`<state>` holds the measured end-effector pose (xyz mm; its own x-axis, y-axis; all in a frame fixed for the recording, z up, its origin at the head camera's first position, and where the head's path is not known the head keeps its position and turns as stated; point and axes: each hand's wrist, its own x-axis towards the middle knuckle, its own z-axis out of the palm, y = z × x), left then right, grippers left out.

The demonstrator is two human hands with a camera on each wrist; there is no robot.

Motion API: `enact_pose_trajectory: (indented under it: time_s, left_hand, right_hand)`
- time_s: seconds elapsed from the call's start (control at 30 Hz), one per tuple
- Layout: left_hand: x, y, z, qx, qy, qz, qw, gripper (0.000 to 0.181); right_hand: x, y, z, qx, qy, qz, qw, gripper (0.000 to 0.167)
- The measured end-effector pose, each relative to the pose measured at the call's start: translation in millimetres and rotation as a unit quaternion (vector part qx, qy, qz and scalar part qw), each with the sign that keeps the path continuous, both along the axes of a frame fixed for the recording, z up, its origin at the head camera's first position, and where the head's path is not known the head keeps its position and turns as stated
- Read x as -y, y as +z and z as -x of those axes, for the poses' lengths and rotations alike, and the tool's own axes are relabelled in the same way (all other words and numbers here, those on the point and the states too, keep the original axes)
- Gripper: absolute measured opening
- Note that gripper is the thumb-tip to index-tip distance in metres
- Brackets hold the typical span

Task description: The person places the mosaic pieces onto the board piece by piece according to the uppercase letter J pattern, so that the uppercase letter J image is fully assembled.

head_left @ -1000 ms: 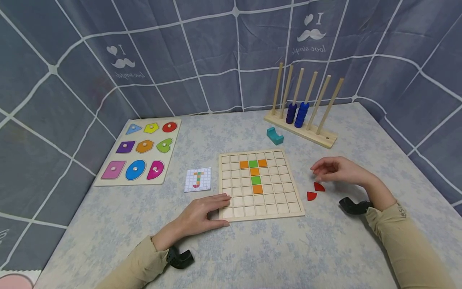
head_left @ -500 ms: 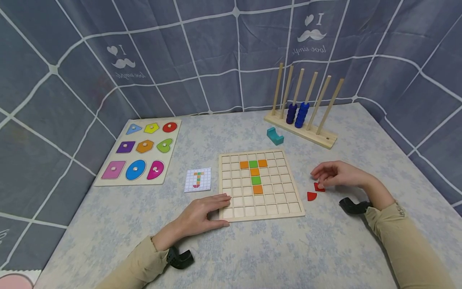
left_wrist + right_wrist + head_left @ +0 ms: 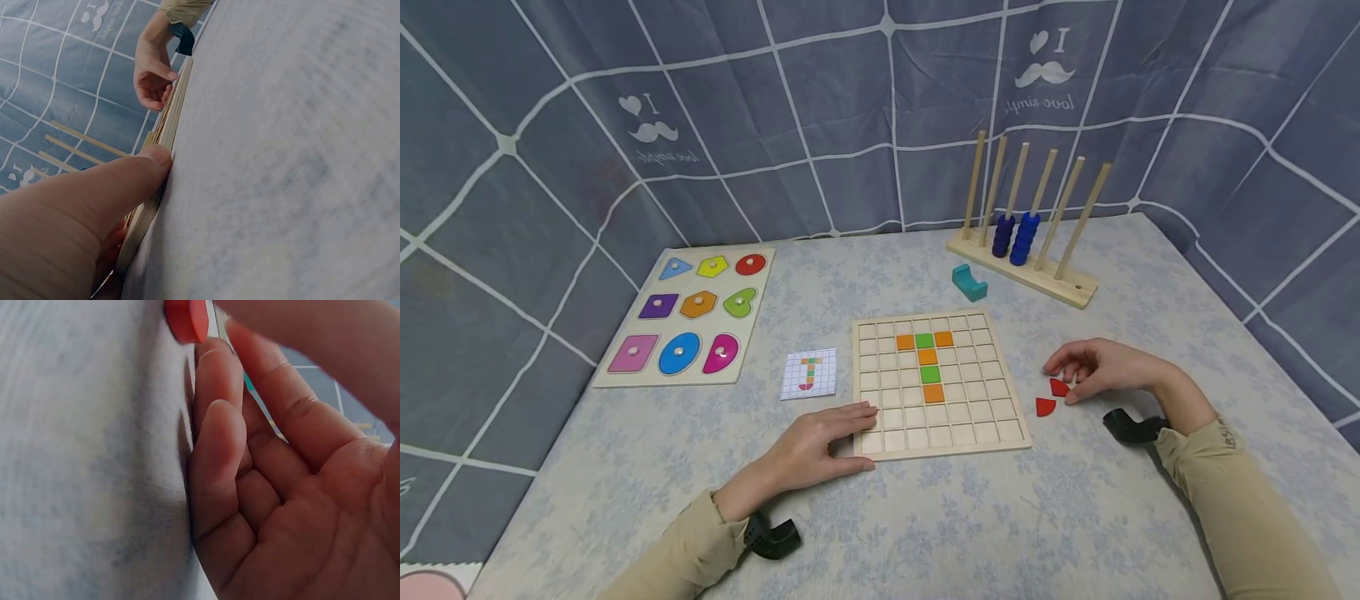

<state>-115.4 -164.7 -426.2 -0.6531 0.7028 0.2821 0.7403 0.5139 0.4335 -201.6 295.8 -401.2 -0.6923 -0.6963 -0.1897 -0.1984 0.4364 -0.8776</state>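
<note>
My left hand [image 3: 811, 446] rests at the lower left corner of a wooden grid board [image 3: 1018, 439]. Its fingertips lie over the left edge; its thumb [image 3: 156, 156] touches the front edge in the left wrist view. Orange and green square tiles [image 3: 929, 374] form a T on the board. Right of the board, my right hand [image 3: 1108, 367] bends over a red quarter-circle tile [image 3: 1059, 387], its thumb at the tile's right edge and the index fingertip apart from it. A second red quarter-circle tile [image 3: 1045, 407] lies beside it. A red tile [image 3: 187, 322] also appears in the right wrist view.
A pattern card [image 3: 808, 374] lies left of the board. A knobbed shape puzzle [image 3: 748, 327] is at the far left. Behind the board lie a teal block [image 3: 969, 282] and a peg rack [image 3: 1078, 293] with blue beads. A patterned curtain [image 3: 835, 108] surrounds the table.
My right hand has lowered toward the red tiles. Its thumb, over the upper tile half a second ago, is now at that tile's right edge. My left hand has stayed put.
</note>
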Motion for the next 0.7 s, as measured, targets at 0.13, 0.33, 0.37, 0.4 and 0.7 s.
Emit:
enact_pose_trajectory:
  time_s: [0.13, 0.33, 0.37, 0.4, 0.7]
  left_hand:
    - [0.3, -0.3, 0.0, -0.001, 0.001, 0.000, 1.0000, 0.057]
    - [0.1, -0.4, 0.1, 0.001, -0.001, -0.001, 1.0000, 0.057]
    - [0.1, -0.3, 0.1, 0.001, -0.002, -0.002, 1.0000, 0.057]
    - [0.1, -0.2, 0.0, 0.001, -0.002, -0.002, 1.0000, 0.057]
    - [0.2, -0.5, 0.2, -0.004, -0.003, 0.001, 1.0000, 0.057]
  right_hand:
    - [0.8, 0.2, -0.8, -0.002, -0.004, -0.004, 1.0000, 0.039]
    - [1.5, -0.8, -0.6, -0.009, -0.011, -0.013, 0.9998, 0.035]
    - [1.7, -0.9, -0.5, -0.011, -0.012, -0.014, 0.9998, 0.034]
    - [2.0, -1.0, -0.4, -0.013, -0.013, -0.016, 0.9997, 0.033]
    - [6.3, -0.8, -0.9, -0.039, -0.024, -0.046, 0.9979, 0.028]
